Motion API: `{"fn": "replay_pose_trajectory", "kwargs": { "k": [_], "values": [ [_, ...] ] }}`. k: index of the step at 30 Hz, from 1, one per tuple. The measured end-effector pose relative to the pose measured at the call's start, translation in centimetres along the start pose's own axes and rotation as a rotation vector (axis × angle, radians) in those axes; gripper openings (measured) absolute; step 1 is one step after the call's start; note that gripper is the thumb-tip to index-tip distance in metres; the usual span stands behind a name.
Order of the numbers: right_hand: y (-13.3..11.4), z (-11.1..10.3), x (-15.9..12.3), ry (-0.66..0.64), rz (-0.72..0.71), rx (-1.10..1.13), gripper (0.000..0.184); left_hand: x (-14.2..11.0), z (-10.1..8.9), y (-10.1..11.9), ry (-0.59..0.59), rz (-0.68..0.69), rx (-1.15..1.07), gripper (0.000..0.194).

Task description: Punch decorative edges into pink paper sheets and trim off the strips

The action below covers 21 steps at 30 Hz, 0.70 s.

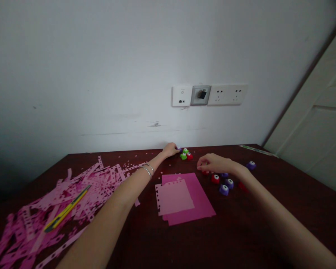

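A single view, worn on the person's head, looks from above the near side of the dark reddish-brown tabletop point(184, 243), forward and slightly down toward the plain pale grey wall point(114, 74) behind it. It sits close enough that both bare forearms enter from the bottom edge and lower right, yet wide enough to reach the white panelled door point(319, 112) at far right. No second view shares this scene.
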State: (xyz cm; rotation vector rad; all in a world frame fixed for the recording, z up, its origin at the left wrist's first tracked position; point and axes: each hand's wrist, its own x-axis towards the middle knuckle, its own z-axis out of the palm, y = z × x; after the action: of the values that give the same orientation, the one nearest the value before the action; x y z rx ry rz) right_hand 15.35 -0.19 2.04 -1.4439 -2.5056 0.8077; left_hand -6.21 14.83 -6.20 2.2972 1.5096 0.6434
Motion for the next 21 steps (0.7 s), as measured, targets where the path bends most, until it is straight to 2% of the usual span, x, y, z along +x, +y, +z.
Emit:
{"fn": "replay_pose_trajectory", "kwargs": {
  "k": [4,8,15,21],
  "values": [
    [-0.2,0.5,0.4,0.076,-0.021,-0.021,0.023,-0.6,-0.6,0.1,0.034,-0.007,-0.046,0.028],
    [-1.3,1.0,0.6,0.189,-0.020,0.037,0.022,-2.2,-2.1,0.8,0.065,-0.010,-0.090,0.032],
    [-2.7,2.8,1.5,0.413,-0.055,0.065,0.025,-8.0,-5.2,3.7,0.016,0.042,-0.194,0.030],
    [-3.2,5.8,1.8,0.495,-0.101,0.033,0.028,-12.8,-5.3,5.2,-0.011,0.058,-0.234,0.028]
  ]
}}
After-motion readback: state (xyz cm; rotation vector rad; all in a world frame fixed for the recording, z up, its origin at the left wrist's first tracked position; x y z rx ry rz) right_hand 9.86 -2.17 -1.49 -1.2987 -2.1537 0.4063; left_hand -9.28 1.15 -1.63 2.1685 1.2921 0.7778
